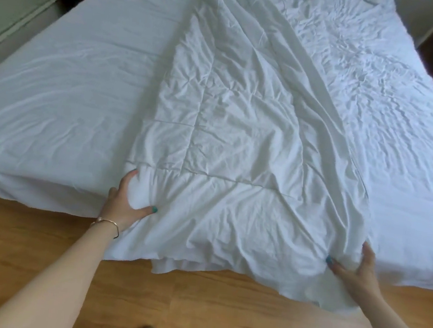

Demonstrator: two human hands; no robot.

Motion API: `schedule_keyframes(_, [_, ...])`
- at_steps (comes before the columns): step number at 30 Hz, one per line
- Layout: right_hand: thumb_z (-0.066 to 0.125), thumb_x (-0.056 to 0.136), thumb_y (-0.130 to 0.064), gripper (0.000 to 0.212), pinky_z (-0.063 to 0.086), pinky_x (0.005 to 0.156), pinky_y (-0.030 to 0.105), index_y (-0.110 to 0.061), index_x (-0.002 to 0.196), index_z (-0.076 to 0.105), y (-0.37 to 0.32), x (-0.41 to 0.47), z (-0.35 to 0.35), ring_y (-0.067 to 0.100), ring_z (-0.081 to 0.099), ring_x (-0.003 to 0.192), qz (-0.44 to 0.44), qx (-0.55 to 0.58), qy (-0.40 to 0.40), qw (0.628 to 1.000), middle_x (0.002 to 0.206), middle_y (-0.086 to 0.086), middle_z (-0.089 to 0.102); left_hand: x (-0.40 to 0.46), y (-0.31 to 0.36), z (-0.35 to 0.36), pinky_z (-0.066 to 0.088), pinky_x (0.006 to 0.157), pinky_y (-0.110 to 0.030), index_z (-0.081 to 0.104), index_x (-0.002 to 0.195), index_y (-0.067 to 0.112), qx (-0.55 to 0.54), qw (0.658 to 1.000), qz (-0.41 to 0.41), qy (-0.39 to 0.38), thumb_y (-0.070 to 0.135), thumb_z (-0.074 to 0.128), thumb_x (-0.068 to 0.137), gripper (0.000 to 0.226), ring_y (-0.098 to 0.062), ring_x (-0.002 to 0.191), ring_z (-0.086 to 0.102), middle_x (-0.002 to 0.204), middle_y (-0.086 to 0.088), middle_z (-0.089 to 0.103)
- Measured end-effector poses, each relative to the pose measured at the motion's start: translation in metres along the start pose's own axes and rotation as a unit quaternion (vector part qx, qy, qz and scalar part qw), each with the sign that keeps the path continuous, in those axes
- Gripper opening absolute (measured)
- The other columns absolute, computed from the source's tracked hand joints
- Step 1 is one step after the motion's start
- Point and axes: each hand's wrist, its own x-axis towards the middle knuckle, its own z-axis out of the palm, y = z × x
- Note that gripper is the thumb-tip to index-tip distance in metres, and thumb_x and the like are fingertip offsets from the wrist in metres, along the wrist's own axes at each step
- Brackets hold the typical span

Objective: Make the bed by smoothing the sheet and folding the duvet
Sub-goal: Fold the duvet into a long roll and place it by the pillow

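Duvet (235, 128) lies as a long folded strip down the middle of the sheet (65, 89), its near end hanging over the bed's edge. Left hand (123, 202) grips the near left corner, fingers curled around bunched fabric. Right hand (356, 272) grips the near right corner likewise.

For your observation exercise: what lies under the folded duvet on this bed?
The duvet lies along the middle of the white sheet, which shows on both sides. The sheet's state beneath is hidden. The duvet's near end hangs over the wooden floor.

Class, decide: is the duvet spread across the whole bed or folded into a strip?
Folded lengthwise: the duvet forms a strip down the middle, with bare sheet on both sides.
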Motion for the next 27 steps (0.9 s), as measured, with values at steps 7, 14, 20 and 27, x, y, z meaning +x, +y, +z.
schedule_keyframes(7, [0.078,0.077,-0.009,0.082,0.041,0.092,0.048,-0.019,0.146,0.035,0.011,-0.004,-0.023,0.045,0.054,0.113,0.035,-0.063,0.027,0.997,0.128,0.029,0.055,-0.021,-0.018,-0.002,0.044,0.095,-0.04,0.027,0.142,0.051,0.057,0.998,-0.013,0.024,0.036,0.078,0.076,0.084,-0.035,0.122,0.046,0.138,-0.012,0.04])
schedule_keyframes(14, [0.07,0.074,-0.036,0.098,0.02,0.112,0.058,-0.034,0.146,0.004,-0.047,-0.059,0.037,0.032,0.012,0.143,0.133,-0.23,0.041,0.963,0.155,0.011,0.008,-0.044,0.023,0.012,0.031,0.11,-0.04,0.007,0.149,0.048,0.164,0.978,-0.102,-0.082,0.041,0.057,0.089,0.078,-0.036,0.141,0.015,0.157,-0.013,-0.007])
schedule_keyframes(20, [0.052,0.091,-0.032,0.077,0.025,0.115,0.045,-0.017,0.154,0.011,-0.144,-0.125,0.119,0.028,0.02,0.145,0.006,-0.259,-0.171,0.951,0.161,0.006,0.013,-0.064,-0.001,-0.037,0.024,0.116,-0.032,0.03,0.149,0.03,0.138,0.96,-0.07,-0.232,0.039,0.05,0.093,0.061,-0.025,0.145,0.015,0.159,-0.005,0.006])
schedule_keyframes(27, [0.053,0.093,-0.044,0.071,0.028,0.115,0.04,-0.017,0.152,0.025,-0.278,-0.253,0.257,0.023,0.03,0.142,-0.094,-0.32,-0.341,0.879,0.156,0.003,0.029,-0.072,-0.064,-0.15,0.044,0.1,-0.036,0.044,0.14,0.021,0.128,0.94,-0.06,-0.312,0.038,0.042,0.096,0.047,-0.024,0.12,0.052,0.138,-0.004,0.05])
